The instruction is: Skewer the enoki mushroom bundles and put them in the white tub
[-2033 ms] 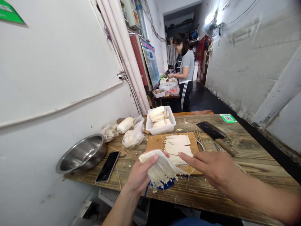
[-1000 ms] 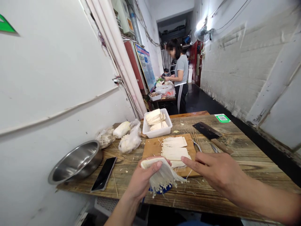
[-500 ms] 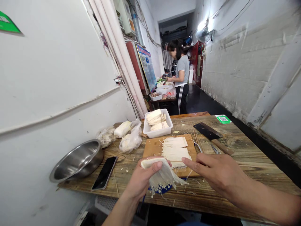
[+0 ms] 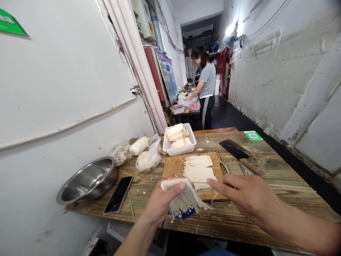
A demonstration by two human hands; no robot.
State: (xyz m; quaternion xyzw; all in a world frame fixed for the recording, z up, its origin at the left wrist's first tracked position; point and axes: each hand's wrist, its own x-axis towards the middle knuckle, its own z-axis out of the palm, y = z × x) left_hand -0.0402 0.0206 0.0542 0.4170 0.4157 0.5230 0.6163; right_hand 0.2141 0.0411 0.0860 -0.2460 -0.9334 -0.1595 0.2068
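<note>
My left hand (image 4: 160, 204) is closed round a bunch of white enoki mushrooms (image 4: 182, 199), held over the near edge of the wooden table (image 4: 266, 209). My right hand (image 4: 245, 197) hovers just to the right of the bunch, index finger stretched toward it and holding nothing. Behind the hands lies a wooden cutting board (image 4: 176, 165) with flat piles of trimmed enoki (image 4: 198, 170). A white tray (image 4: 179, 149) of more enoki stands beyond the board.
A steel bowl (image 4: 87, 179) and a black phone (image 4: 118, 195) lie at the left. Plastic bags of mushrooms (image 4: 147, 158) sit near the wall. A cleaver (image 4: 239, 152) rests at the right. A person in a grey shirt (image 4: 206, 89) works at a far table.
My hands and the enoki bunch keep nearly the same pose. The view has shifted slightly. The far person has leaned toward their table.
</note>
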